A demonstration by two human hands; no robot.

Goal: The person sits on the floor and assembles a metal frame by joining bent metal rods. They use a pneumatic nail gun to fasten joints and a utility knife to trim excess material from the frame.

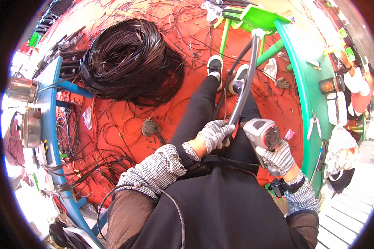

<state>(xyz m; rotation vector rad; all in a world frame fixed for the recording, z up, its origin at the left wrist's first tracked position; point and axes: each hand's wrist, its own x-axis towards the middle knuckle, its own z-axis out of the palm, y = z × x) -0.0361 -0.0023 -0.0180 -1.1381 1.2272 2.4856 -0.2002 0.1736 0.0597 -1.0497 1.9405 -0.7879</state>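
Observation:
My left hand (216, 134), in a striped grey work glove, is closed around the lower end of a curved dark tube-like frame (247, 81) that rises away from me between my legs. Its far end bears a whitish wrap beside a green chair. My right hand (279, 157), gloved alike, grips the handle of a grey and black power tool (261, 132) with a round red-ringed end. The tool's front part lies close to the frame's lower end; whether they touch I cannot tell. A thin strand hangs along the frame.
A large coil of dark plastic strands (127, 62) lies on the red floor covering (112, 115) among scraps. A blue bench (51, 124) with metal pots stands left. The green table (311, 87) at right holds pliers (314, 127) and a jar (331, 84). Another person (360, 90) sits beyond.

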